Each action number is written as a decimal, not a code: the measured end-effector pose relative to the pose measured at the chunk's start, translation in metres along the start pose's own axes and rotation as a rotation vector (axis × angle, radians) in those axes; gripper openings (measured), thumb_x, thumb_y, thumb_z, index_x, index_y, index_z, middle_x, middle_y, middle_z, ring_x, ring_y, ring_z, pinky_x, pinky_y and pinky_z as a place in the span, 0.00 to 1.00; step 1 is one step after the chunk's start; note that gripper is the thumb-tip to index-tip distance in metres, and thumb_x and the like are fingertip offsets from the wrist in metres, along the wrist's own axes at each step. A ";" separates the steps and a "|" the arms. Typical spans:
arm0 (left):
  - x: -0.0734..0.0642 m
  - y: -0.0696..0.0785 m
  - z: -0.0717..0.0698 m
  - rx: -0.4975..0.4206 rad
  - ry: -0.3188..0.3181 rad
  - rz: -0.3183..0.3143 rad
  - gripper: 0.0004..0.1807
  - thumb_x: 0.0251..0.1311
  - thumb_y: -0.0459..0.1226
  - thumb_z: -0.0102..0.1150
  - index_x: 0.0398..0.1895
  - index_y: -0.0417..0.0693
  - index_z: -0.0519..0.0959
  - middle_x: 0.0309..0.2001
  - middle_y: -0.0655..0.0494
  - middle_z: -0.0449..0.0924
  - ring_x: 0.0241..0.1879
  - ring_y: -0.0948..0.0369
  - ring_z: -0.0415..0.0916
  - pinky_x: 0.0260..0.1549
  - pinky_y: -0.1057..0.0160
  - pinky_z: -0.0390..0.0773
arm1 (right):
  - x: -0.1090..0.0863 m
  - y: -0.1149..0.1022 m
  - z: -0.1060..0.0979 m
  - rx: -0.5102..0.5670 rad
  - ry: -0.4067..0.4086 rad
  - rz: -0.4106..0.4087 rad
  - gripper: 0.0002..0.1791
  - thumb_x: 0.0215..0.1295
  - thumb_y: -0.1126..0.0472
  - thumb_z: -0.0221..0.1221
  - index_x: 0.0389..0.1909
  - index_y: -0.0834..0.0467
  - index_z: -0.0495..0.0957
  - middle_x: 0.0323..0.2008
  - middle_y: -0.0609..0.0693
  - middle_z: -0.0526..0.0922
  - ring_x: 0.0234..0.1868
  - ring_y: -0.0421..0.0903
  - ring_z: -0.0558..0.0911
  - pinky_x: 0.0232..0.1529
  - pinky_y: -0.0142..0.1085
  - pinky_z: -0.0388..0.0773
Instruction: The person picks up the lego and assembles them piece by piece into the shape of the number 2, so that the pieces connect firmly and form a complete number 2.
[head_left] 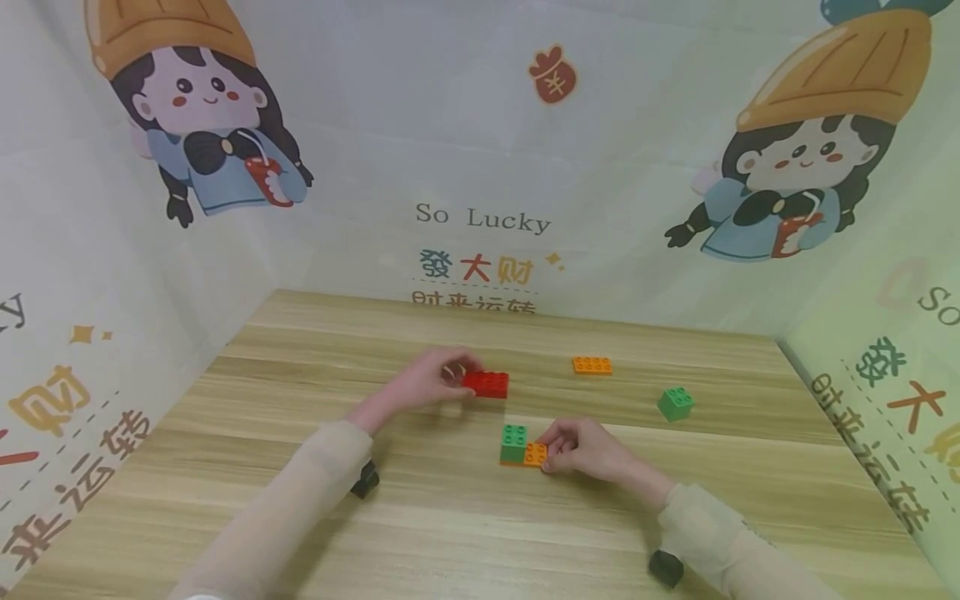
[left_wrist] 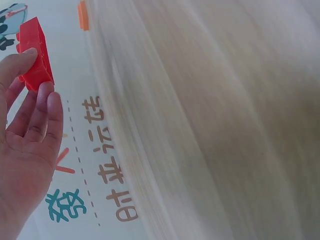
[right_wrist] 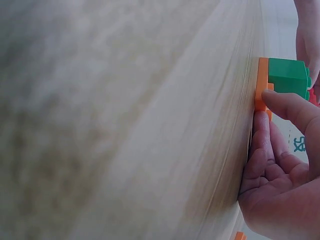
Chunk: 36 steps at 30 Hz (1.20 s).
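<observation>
Both hands are pinching bricks around the orange base plate (head_left: 536,454).
Beyond the orange base plate and slightly left, the left hand (head_left: 431,379) is gripping the red brick (head_left: 489,384) near one end, thumb and fingertips parted only by the brick, probably leaving its other end free. The right hand (head_left: 588,450) is pinching the orange base plate's right end, likely steadying it; a green block (head_left: 513,445) is sitting on its left end. Beyond it to the right, a loose orange plate (head_left: 592,367) is lying, with a loose green block (head_left: 676,405) farther right. The left wrist view is showing the thumb on the red brick, unclear from the head; only the head view is showing the loose green block.
</observation>
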<state>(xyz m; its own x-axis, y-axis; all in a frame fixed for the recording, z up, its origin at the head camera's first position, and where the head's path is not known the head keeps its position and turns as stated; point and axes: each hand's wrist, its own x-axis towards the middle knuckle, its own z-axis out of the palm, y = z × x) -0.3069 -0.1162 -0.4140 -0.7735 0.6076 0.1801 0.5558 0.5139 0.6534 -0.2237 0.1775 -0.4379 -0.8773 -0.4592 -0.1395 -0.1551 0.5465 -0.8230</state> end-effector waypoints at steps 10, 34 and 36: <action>-0.001 0.012 0.002 -0.024 0.001 0.041 0.18 0.56 0.35 0.69 0.50 0.49 0.79 0.47 0.54 0.84 0.44 0.61 0.80 0.46 0.68 0.83 | 0.000 -0.001 0.000 -0.001 0.002 0.008 0.16 0.56 0.64 0.69 0.45 0.64 0.81 0.32 0.49 0.81 0.32 0.41 0.74 0.33 0.26 0.72; -0.004 0.034 0.010 -0.047 0.032 0.077 0.18 0.56 0.32 0.68 0.50 0.44 0.78 0.48 0.52 0.83 0.42 0.62 0.79 0.46 0.70 0.82 | 0.000 -0.002 -0.001 -0.004 -0.004 0.010 0.17 0.56 0.63 0.68 0.46 0.63 0.80 0.34 0.50 0.82 0.34 0.43 0.75 0.34 0.27 0.72; -0.004 0.036 0.011 -0.042 0.035 0.083 0.18 0.56 0.33 0.68 0.50 0.45 0.78 0.48 0.52 0.84 0.42 0.63 0.79 0.46 0.70 0.81 | 0.000 -0.002 -0.001 -0.003 -0.004 0.012 0.17 0.56 0.63 0.68 0.46 0.63 0.80 0.34 0.51 0.82 0.34 0.42 0.75 0.34 0.27 0.72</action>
<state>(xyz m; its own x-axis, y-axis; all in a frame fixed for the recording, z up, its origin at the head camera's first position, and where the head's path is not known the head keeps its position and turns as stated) -0.2806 -0.0935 -0.3996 -0.7358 0.6251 0.2604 0.6059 0.4361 0.6653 -0.2238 0.1775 -0.4356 -0.8771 -0.4558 -0.1514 -0.1461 0.5536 -0.8199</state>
